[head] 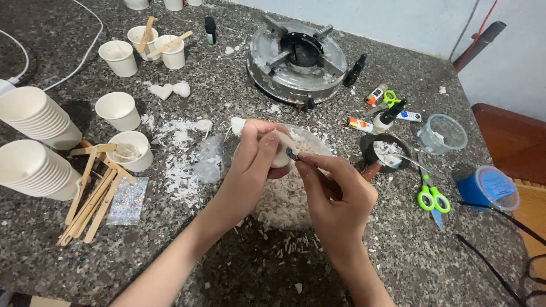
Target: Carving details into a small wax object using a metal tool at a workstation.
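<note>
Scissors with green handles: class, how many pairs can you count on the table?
2. One pair of scissors lies right of the hands, near the blue tub; another sits farther back among the small bottles. Others may be hidden.

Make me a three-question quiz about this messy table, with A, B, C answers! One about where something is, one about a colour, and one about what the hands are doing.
1. Where are the green-handled scissors?
A. right of the hands
B. on the burner
C. inside a paper cup

2. What colour is the lidded tub at the right edge?
A. red
B. blue
C. yellow

3. What is the left hand doing?
A. lying flat on the counter
B. gripping a white wax piece
C. holding scissors

Answers:
1 A, they lie on the granite counter to the right of the right hand.
2 B, its body is plainly blue.
3 B, its fingers wrap the white wax piece above the clear bowl of shavings, while the right hand presses a small blade to it.
</note>
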